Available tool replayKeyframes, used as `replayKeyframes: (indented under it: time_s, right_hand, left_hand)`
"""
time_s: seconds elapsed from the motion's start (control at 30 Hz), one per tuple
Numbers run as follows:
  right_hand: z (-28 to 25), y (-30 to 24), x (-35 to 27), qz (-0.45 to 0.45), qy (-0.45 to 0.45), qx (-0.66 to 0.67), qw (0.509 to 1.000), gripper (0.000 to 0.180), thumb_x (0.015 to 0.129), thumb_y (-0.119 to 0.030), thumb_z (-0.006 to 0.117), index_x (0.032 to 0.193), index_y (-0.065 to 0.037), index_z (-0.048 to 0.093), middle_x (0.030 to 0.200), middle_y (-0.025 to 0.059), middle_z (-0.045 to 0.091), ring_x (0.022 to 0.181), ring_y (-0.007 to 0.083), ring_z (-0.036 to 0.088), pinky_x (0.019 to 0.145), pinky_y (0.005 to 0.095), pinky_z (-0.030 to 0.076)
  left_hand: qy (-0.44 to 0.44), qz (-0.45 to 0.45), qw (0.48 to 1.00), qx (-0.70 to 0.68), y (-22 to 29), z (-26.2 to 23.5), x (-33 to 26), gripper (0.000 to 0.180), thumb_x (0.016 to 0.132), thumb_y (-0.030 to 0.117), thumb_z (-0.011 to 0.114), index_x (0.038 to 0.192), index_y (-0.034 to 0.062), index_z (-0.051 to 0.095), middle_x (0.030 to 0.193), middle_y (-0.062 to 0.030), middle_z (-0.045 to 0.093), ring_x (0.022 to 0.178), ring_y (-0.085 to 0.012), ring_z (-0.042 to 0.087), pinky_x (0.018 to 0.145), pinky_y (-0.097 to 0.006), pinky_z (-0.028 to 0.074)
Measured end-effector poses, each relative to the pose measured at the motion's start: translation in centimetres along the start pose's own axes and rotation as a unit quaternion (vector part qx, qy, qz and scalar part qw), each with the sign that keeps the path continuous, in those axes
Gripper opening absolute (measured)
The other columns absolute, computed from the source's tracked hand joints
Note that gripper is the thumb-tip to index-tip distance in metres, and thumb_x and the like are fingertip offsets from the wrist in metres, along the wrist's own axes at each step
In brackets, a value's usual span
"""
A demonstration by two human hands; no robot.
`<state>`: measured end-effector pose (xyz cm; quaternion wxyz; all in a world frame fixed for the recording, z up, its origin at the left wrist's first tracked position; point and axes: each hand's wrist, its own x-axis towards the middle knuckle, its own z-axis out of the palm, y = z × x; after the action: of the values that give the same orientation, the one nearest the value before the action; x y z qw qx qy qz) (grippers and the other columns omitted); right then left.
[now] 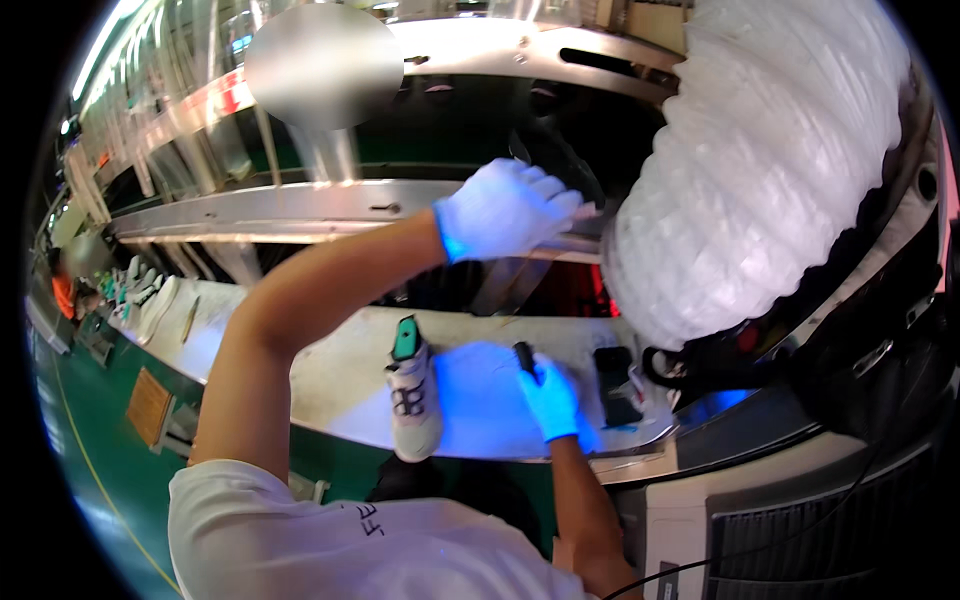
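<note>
My left hand [508, 212], in a white glove, is raised over the metal rail of the machine. Its fingers are curled, with a small pale bit showing at the tips; what they hold is hidden. Lower down, my right hand [550, 398], also gloved, is closed around a short black object [525, 357] above the bench [335, 365]. Only the object's dark end sticks out. To the left of that hand stands a white sneaker [412, 405] with dark lacing and a green piece [406, 338] in its opening, toe toward me. Blue light falls on the bench between them.
A big white ribbed duct [760, 170] fills the upper right. Beside my right hand lies a flat dark object [618, 385]. Several shoes [140, 285] and a thin tool [190, 318] rest at the bench's far left. A wooden board [148, 408] is below.
</note>
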<state>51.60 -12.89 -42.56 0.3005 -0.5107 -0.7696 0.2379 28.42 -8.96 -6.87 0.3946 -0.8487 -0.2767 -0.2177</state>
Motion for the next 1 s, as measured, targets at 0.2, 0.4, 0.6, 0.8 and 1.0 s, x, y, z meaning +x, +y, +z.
replayKeyframes:
  time_s: [0.2, 0.4, 0.6, 0.8, 1.0]
  right_hand:
    - [-2.7, -4.0, -3.1, 0.078, 0.171, 0.033, 0.982, 0.059, 0.099, -0.028, 0.084, 0.152, -0.006, 0.066, 0.108, 0.0171, 0.078, 0.095, 0.0245, 0.075, 0.088, 0.0388, 0.061]
    - [-3.5, -3.8, -12.6, -0.058, 0.043, 0.271, 0.960, 0.073, 0.093, -0.047, 0.089, 0.145, 0.001, 0.070, 0.143, 0.0208, 0.071, 0.137, 0.0363, 0.067, 0.118, 0.0486, 0.051]
    - [-3.2, -9.9, -12.2, -0.210, 0.045, 0.066, 0.975, 0.076, 0.081, -0.033, 0.098, 0.145, -0.001, 0.071, 0.155, 0.0216, 0.066, 0.151, 0.0424, 0.056, 0.123, 0.0511, 0.047]
    - [-2.4, -8.8, -12.7, -0.301, -0.020, 0.020, 0.953, 0.051, 0.080, -0.032, 0.099, 0.118, -0.003, 0.083, 0.135, 0.0162, 0.078, 0.146, 0.0493, 0.058, 0.116, 0.0563, 0.053]
    - [-3.4, -8.4, -17.1, -0.317, 0.014, 0.009, 0.948, 0.034, 0.078, -0.021, 0.099, 0.103, -0.006, 0.083, 0.121, 0.0128, 0.081, 0.135, 0.0491, 0.067, 0.105, 0.0551, 0.059]
  left_hand:
    - [-0.023, -0.071, 0.991, -0.114, 15.4, -6.2, -13.9, 0.042, 0.086, 0.020, 0.075, 0.125, 0.0062, 0.072, 0.118, -0.0111, 0.070, 0.106, -0.0311, 0.072, 0.078, -0.044, 0.061]
    - [-0.141, -0.341, 0.871, -0.324, 25.8, -9.3, -20.0, 0.084, 0.070, 0.023, 0.100, 0.146, 0.0059, 0.066, 0.155, -0.0255, 0.057, 0.138, -0.0482, 0.060, 0.112, -0.055, 0.055]
    - [-0.070, -0.754, 0.630, -0.174, 25.9, -4.6, -23.6, 0.114, 0.077, 0.033, 0.095, 0.170, 0.0039, 0.035, 0.154, -0.0266, 0.062, 0.141, -0.0461, 0.064, 0.119, -0.050, 0.053]
    - [-0.039, -0.768, 0.573, -0.284, 27.5, -4.9, -24.4, 0.115, 0.074, 0.030, 0.093, 0.171, 0.0047, 0.036, 0.150, -0.0243, 0.065, 0.140, -0.0422, 0.065, 0.116, -0.049, 0.054]
    - [0.092, -0.749, 0.572, -0.321, 32.6, -8.0, -24.4, 0.114, 0.076, 0.013, 0.097, 0.170, -0.0035, 0.034, 0.154, -0.0227, 0.062, 0.137, -0.0270, 0.068, 0.112, -0.042, 0.058]
